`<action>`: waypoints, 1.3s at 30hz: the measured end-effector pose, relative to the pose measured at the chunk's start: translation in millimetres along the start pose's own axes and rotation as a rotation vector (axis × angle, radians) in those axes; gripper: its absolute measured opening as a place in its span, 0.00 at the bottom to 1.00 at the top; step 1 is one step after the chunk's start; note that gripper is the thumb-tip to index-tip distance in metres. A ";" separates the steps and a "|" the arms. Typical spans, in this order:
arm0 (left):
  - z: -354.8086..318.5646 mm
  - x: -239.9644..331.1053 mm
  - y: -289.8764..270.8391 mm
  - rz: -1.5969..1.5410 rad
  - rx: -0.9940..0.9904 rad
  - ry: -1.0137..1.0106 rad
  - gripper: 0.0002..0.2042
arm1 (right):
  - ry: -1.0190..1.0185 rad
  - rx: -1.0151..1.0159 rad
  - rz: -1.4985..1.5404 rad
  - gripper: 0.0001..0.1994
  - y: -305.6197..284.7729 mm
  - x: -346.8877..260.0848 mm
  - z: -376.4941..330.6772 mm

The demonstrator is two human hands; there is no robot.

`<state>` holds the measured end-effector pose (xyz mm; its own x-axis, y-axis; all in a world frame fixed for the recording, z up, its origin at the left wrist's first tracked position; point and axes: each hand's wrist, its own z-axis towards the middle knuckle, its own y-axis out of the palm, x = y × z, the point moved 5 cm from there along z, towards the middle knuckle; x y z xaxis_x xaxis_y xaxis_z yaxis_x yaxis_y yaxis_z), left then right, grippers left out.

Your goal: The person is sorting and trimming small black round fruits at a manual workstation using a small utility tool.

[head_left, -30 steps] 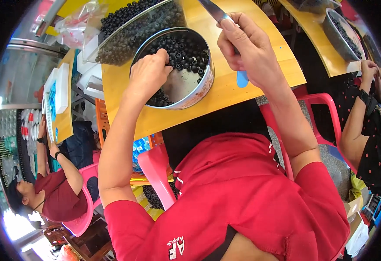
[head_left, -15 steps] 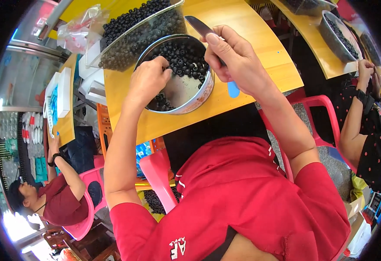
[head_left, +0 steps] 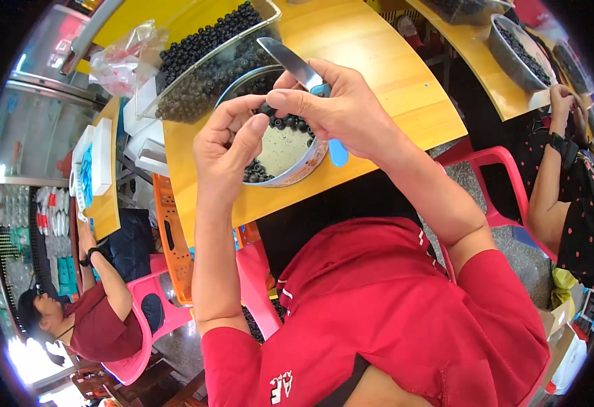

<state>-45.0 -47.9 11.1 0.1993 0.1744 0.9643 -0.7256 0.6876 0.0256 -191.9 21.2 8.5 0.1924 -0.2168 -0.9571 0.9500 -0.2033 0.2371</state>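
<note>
My right hand [head_left: 341,108] is closed around a knife [head_left: 290,62], thumb and forefinger pinched forward toward my other hand. The knife has a plain grey metal blade and a light blue handle whose end [head_left: 338,153] pokes out below my palm. Its long axis runs on a slant: the blade tip points up and to the left, away from me, over the round metal bowl [head_left: 290,173], while the handle end points down toward me.

My left hand [head_left: 229,146] is bunched just left of the right one, fingertips drawn together; a small dark round berry [head_left: 267,108] sits between the two hands' fingertips, though I cannot tell exactly which fingers grip it. Both hands hover above the bowl, which is pale inside and only partly covered by small black berries lying along its far and left sides.

Behind the bowl stands a clear container [head_left: 205,64] heaped with the same black berries, and left of that a crumpled clear plastic bag [head_left: 124,61]. The bowl rests near the front edge of a yellow wooden table [head_left: 392,74].

Right of the bowl, well apart, another person [head_left: 568,169] in dark dotted clothing sits at a second yellow table carrying another berry bowl [head_left: 517,54]. Far left of the bowl, a person in a dark red top [head_left: 100,325] sits on a pink plastic chair [head_left: 144,332].
</note>
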 end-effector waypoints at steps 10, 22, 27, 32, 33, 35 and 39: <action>-10.0 5.1 4.7 0.141 0.131 0.116 0.12 | 0.172 -0.104 0.368 0.11 12.7 10.3 -5.7; -18.7 -7.9 9.5 0.004 0.173 0.063 0.11 | 0.146 -0.032 0.274 0.11 18.4 3.7 -7.8; -18.9 -15.2 16.0 -0.351 0.111 -0.065 0.13 | 0.094 -0.060 0.190 0.11 18.6 -0.4 -5.9; -21.1 -20.6 13.0 -0.524 0.078 -0.118 0.12 | 0.070 -0.107 0.123 0.12 19.2 -1.5 -6.0; -21.3 -20.5 12.7 -0.535 0.080 -0.132 0.12 | 0.073 -0.113 0.121 0.12 19.4 -1.1 -5.9; -20.8 -17.9 10.5 -0.531 0.096 -0.131 0.12 | 0.003 -0.049 -0.031 0.13 14.7 -3.4 -4.9; -20.4 -14.5 5.3 -0.431 0.138 -0.118 0.11 | -0.127 -0.007 -0.157 0.13 7.7 -8.8 -4.6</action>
<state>-38.3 -32.4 -8.2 0.4314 -0.1938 0.8811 -0.6756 0.5779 0.4578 -185.2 26.0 18.0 0.0094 -0.3017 -0.9534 0.9678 -0.2372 0.0846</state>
